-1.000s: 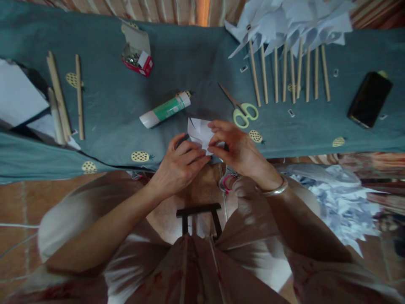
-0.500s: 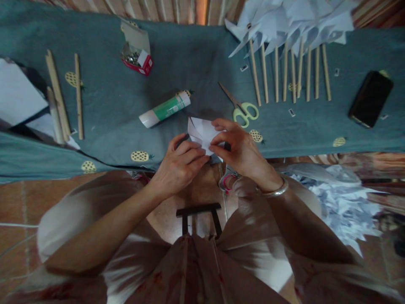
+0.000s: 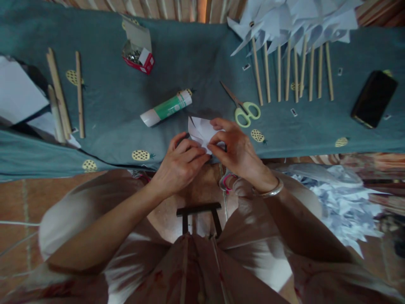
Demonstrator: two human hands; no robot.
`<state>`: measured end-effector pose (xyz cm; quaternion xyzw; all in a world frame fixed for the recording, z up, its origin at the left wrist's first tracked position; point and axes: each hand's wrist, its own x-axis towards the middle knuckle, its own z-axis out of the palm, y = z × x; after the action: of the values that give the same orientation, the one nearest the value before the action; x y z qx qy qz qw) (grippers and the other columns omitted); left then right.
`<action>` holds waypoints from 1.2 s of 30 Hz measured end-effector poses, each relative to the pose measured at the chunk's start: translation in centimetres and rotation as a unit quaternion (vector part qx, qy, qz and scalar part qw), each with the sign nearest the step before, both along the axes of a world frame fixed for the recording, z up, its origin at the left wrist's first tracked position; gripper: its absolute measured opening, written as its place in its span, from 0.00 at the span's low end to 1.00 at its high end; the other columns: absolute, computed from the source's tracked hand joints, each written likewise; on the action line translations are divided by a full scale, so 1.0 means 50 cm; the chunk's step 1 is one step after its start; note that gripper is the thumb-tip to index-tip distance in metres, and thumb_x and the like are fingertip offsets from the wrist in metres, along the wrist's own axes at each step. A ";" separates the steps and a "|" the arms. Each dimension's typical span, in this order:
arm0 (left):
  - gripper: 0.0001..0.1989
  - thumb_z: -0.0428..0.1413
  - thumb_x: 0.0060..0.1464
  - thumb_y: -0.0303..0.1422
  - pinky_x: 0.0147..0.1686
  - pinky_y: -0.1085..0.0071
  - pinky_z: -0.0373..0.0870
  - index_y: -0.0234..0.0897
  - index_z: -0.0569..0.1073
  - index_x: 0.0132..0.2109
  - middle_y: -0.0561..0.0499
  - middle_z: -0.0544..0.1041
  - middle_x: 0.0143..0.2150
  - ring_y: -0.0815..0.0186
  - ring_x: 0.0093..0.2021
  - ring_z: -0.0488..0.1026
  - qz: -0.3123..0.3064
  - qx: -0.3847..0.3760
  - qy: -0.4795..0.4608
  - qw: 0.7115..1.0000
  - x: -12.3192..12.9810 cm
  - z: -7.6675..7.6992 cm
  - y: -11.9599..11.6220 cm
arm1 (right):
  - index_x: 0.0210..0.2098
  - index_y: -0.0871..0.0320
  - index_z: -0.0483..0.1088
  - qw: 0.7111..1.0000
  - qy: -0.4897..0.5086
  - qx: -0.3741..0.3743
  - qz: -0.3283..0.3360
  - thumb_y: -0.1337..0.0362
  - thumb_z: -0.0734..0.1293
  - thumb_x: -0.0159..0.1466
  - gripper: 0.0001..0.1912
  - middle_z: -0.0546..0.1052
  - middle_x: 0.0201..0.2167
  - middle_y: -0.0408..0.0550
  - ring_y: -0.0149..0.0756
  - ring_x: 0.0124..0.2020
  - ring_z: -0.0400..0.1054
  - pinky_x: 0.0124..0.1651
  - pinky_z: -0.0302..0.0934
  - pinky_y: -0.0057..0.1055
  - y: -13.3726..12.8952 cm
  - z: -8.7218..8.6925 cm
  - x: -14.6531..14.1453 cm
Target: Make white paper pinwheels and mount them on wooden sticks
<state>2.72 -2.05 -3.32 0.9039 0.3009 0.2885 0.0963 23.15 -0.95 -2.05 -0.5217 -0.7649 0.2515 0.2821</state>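
Note:
A small white piece of cut paper [image 3: 201,128] is held between my two hands at the front edge of the cloth. My left hand [image 3: 181,164] grips its lower left side, fingers bent over it. With thumb and index finger pinched, my right hand [image 3: 236,148] holds the paper's right part and covers some of it. Just beyond the paper lies a green and white glue stick [image 3: 167,108]. Scissors with pale green handles [image 3: 243,110] rest open to the right of it.
Several white paper pinwheels [image 3: 291,21] on sticks lie at the back right, a black phone [image 3: 374,99] at far right. An open red box [image 3: 138,55] of metal pieces, wooden sticks [image 3: 59,97] and white sheets [image 3: 19,93] are left. More folded paper [image 3: 344,202] sits below right.
My right hand has shifted very slightly at the paper, its wrist a little to the left. Both hands keep their hold; the whole view has moved slightly.

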 end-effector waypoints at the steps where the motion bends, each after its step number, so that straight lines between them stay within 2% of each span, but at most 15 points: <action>1: 0.09 0.57 0.62 0.28 0.60 0.48 0.64 0.39 0.77 0.48 0.50 0.82 0.43 0.62 0.46 0.73 0.000 0.006 -0.002 1.000 0.000 0.000 0.000 | 0.30 0.52 0.74 1.000 -0.002 0.001 -0.003 0.67 0.68 0.62 0.05 0.74 0.53 0.46 0.44 0.54 0.70 0.60 0.64 0.46 -0.001 0.000 -0.001; 4: 0.08 0.57 0.62 0.27 0.60 0.47 0.65 0.37 0.77 0.47 0.49 0.82 0.42 0.61 0.45 0.73 0.001 0.019 -0.007 1.000 0.001 -0.002 0.000 | 0.30 0.51 0.73 1.000 -0.010 0.004 -0.010 0.68 0.67 0.62 0.06 0.74 0.53 0.46 0.44 0.54 0.70 0.60 0.65 0.47 -0.002 0.003 -0.004; 7: 0.09 0.57 0.62 0.27 0.61 0.47 0.64 0.39 0.77 0.48 0.50 0.81 0.42 0.61 0.46 0.73 0.001 -0.001 -0.004 1.000 0.001 -0.002 0.000 | 0.31 0.51 0.74 1.000 -0.016 0.001 -0.012 0.67 0.67 0.63 0.05 0.74 0.53 0.47 0.45 0.54 0.70 0.60 0.65 0.49 -0.003 0.004 -0.006; 14: 0.08 0.56 0.62 0.28 0.62 0.48 0.62 0.42 0.78 0.46 0.51 0.81 0.40 0.62 0.46 0.72 0.005 -0.047 0.003 0.999 0.000 0.003 0.001 | 0.41 0.49 0.74 1.000 0.002 -0.018 -0.018 0.61 0.66 0.65 0.05 0.73 0.55 0.49 0.48 0.58 0.68 0.63 0.61 0.52 -0.009 0.003 -0.007; 23: 0.08 0.55 0.63 0.28 0.61 0.49 0.64 0.42 0.77 0.46 0.53 0.80 0.40 0.63 0.45 0.73 0.009 -0.005 0.011 1.000 0.000 0.000 0.001 | 0.36 0.52 0.72 1.000 -0.007 -0.008 -0.020 0.63 0.67 0.64 0.01 0.73 0.56 0.50 0.49 0.58 0.68 0.63 0.62 0.52 -0.010 0.006 -0.006; 28: 0.08 0.56 0.62 0.27 0.60 0.48 0.65 0.37 0.76 0.48 0.50 0.81 0.42 0.61 0.45 0.72 -0.001 0.024 -0.002 1.000 0.000 0.002 0.001 | 0.36 0.52 0.72 1.000 -0.004 -0.009 -0.021 0.64 0.67 0.64 0.02 0.73 0.56 0.50 0.49 0.59 0.67 0.64 0.61 0.52 -0.012 0.005 -0.006; 36: 0.08 0.55 0.64 0.29 0.61 0.48 0.64 0.41 0.76 0.48 0.52 0.81 0.43 0.62 0.46 0.72 0.002 0.012 0.009 1.000 -0.001 -0.002 0.004 | 0.39 0.51 0.73 1.000 -0.004 -0.013 -0.023 0.63 0.66 0.65 0.04 0.72 0.56 0.50 0.50 0.59 0.67 0.64 0.61 0.53 -0.013 0.007 -0.006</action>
<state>2.65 -1.87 -3.41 0.9067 0.3003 0.2845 0.0825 22.83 -1.58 -1.70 -0.5436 -0.7507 0.2525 0.2779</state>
